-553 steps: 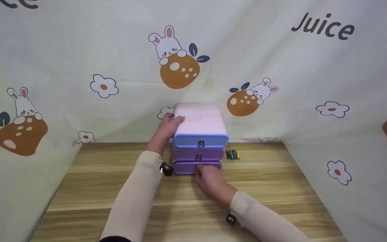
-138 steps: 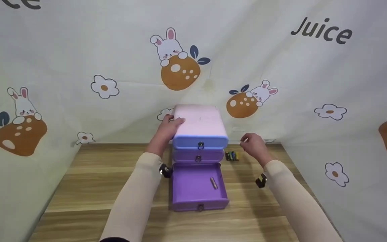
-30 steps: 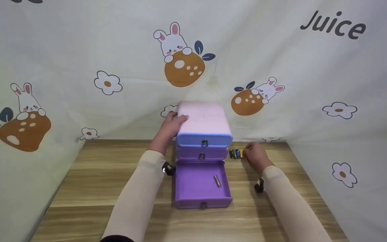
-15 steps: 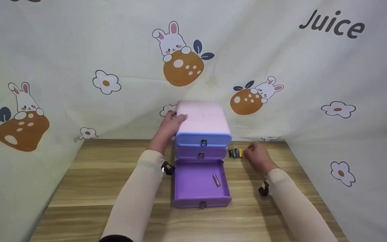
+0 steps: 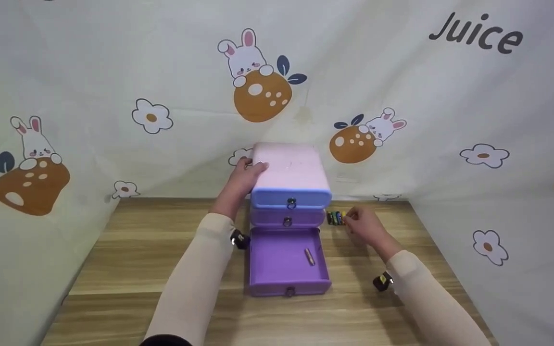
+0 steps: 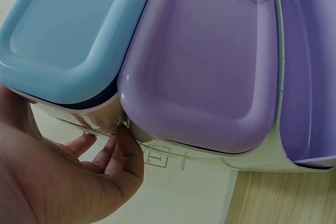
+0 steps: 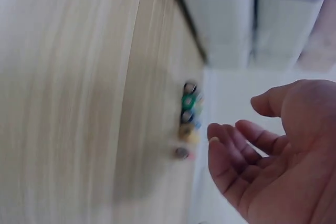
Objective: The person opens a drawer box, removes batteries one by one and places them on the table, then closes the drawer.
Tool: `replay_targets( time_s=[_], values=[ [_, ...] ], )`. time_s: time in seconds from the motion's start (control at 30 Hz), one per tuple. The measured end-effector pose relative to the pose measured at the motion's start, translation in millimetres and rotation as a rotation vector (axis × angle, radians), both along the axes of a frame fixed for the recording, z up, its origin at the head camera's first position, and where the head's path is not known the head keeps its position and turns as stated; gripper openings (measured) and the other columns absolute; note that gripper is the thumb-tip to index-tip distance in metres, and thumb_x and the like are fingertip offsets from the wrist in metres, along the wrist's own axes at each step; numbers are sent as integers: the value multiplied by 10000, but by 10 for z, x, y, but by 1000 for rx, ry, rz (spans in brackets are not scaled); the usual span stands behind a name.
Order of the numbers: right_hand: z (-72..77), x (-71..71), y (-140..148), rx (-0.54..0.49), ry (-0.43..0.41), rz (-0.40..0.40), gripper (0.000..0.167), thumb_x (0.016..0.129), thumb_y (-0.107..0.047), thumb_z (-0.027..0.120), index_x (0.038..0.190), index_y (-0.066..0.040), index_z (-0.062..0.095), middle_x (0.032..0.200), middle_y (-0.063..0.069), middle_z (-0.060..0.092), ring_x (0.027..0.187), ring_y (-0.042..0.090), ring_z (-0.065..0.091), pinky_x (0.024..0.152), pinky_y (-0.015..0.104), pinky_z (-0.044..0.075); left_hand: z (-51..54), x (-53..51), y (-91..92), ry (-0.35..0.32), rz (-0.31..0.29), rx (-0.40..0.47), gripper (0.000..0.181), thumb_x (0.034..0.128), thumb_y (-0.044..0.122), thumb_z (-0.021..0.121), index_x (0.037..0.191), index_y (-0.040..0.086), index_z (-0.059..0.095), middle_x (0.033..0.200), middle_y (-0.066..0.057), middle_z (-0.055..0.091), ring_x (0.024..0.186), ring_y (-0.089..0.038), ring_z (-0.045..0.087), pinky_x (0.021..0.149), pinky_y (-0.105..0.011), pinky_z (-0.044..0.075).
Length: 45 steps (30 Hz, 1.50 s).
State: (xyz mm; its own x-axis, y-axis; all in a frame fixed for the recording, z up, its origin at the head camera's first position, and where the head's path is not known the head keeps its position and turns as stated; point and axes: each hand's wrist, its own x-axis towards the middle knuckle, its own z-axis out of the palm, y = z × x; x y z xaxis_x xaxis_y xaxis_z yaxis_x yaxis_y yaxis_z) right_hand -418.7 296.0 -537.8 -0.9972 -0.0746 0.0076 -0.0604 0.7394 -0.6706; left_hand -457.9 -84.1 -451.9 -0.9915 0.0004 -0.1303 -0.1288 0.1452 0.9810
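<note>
A small drawer cabinet [image 5: 289, 166] has a pink top, a blue upper drawer and two purple drawers. Its bottom drawer [image 5: 277, 259] stands pulled out, with one brownish battery [image 5: 309, 256] inside. My left hand [image 5: 243, 180] grips the cabinet's upper left edge, thumb on top and bent fingers [image 6: 128, 156] against the side. Several batteries [image 7: 188, 101] lie in a row right of the cabinet, and one reddish battery [image 7: 181, 153] lies slightly apart. My right hand [image 5: 366, 226] hovers beside the row; in the right wrist view its thumb and loosely bent fingers are apart, holding nothing.
The wood-grain table [image 5: 161, 269] runs back to a pale cloth [image 5: 185, 154] printed with rabbits and flowers. This cloth hangs behind and along both sides. Ring pulls [image 5: 290, 291] stick out from the drawer fronts.
Since the oldest frame the bottom drawer has been pulled out, and a battery lies in it. Over the last second my right hand has shifted slightly left and nearer; the left hand keeps its place.
</note>
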Motion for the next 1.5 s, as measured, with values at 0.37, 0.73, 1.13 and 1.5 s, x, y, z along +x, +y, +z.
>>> replay_targets(
  time_s=[0.37,0.73,1.13,1.5],
  values=[
    [480,516,-533,143,-39,168,238,1056,-235,707,1126,-8,728,913,71,726,756,186,692,722,406,598,8,15,-20,33,-4,19,813,1042,482,677,1666,72,355,1645,-240,433,1379,-345,535,1147,-476,467],
    [754,841,-1012,270,-70,284,275,1021,-321,779,1131,-75,726,956,35,717,859,202,668,747,428,593,51,7,-18,-15,0,-8,844,1043,521,666,1701,121,321,1729,-205,356,1518,-340,438,1242,-486,388],
    [754,900,-1292,380,-91,364,506,1012,-348,790,1332,34,699,1063,139,749,958,288,709,873,501,615,26,4,-21,12,-7,18,848,1041,503,674,1699,99,324,1707,-223,382,1472,-360,488,1204,-494,434],
    [620,817,-1453,511,-112,376,466,977,-355,804,1174,61,729,1036,199,762,929,325,729,888,503,618,15,15,-18,5,-5,15,866,1041,503,663,1712,89,304,1716,-231,377,1477,-357,492,1203,-482,438]
  ],
)
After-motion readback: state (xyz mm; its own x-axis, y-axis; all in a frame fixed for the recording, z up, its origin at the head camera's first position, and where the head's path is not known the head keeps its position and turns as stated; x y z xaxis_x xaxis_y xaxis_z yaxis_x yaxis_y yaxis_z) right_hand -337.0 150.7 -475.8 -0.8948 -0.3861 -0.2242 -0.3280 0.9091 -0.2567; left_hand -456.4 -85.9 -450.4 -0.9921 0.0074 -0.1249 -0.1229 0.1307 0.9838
